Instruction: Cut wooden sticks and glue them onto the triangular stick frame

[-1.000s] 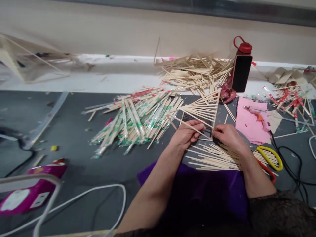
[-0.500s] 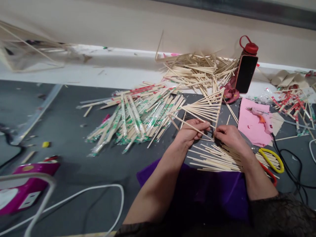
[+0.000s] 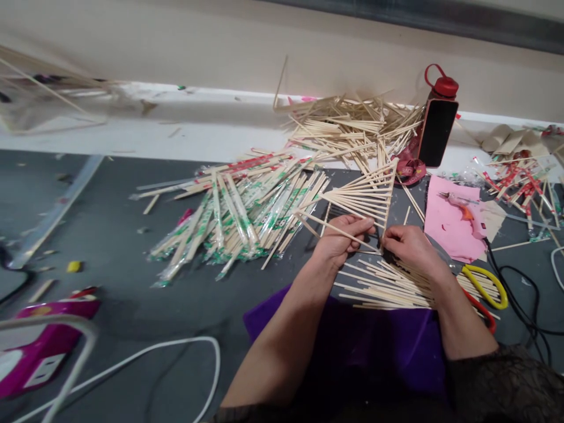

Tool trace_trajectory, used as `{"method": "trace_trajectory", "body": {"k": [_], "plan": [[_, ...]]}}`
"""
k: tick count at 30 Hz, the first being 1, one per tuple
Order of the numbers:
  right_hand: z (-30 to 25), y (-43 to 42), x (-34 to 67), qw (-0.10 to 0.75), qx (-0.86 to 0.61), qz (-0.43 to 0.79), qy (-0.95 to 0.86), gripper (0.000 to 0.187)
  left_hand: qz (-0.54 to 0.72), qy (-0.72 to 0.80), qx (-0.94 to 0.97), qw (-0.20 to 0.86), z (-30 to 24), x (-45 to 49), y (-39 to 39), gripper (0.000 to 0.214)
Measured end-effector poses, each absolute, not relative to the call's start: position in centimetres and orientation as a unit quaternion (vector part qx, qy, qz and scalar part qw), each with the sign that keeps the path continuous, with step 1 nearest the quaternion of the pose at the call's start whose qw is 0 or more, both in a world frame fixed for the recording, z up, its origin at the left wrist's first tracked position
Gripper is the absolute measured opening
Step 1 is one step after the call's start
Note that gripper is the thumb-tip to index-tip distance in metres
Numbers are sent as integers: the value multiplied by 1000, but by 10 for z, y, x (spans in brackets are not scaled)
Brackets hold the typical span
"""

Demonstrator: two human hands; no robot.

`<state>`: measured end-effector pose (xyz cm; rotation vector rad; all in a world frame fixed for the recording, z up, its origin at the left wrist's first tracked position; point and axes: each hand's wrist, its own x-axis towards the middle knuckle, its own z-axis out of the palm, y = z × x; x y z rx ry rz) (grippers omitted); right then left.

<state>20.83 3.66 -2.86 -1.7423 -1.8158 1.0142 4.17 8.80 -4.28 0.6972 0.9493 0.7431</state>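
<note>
A framework of thin wooden sticks point(image 3: 368, 192), fanned out in rows from one side, stands between my hands. My left hand point(image 3: 337, 239) is closed on its lower left part, thumb and fingers pinching near a slanting stick. At the lower right corner, my right hand point(image 3: 409, 248) has its fingertips pressed together on the joint where sticks meet; any small piece inside the pinch is hidden. Loose sticks point(image 3: 383, 285) lie in a bundle just below both hands. Beside my right wrist rest scissors point(image 3: 487, 286) with yellow and red handles.
Plastic-wrapped chopsticks point(image 3: 247, 214) are heaped to the left, with a pile of bare sticks point(image 3: 352, 126) behind. A glue gun point(image 3: 465, 211) lies on pink cloth point(image 3: 434, 235). A red-capped bottle point(image 3: 445, 88) with a phone point(image 3: 438, 134) leaning on it stands behind. Cables point(image 3: 524, 311) run at right.
The view has shifted slightly, so the surroundings at left sit a little lower and farther left. Both hands keep nearly the same hold on the stick framework.
</note>
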Motion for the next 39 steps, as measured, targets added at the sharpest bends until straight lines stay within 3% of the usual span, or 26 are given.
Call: {"method": "trace_trajectory", "body": {"k": [28,39], "plan": [[-25,37,206,199,-630,373,-652,20,364,450,315,752,-46,41,85,23],[-26,36,204,280,-623,387,-620,11,366,454,313,750,-44,42,84,27]]}}
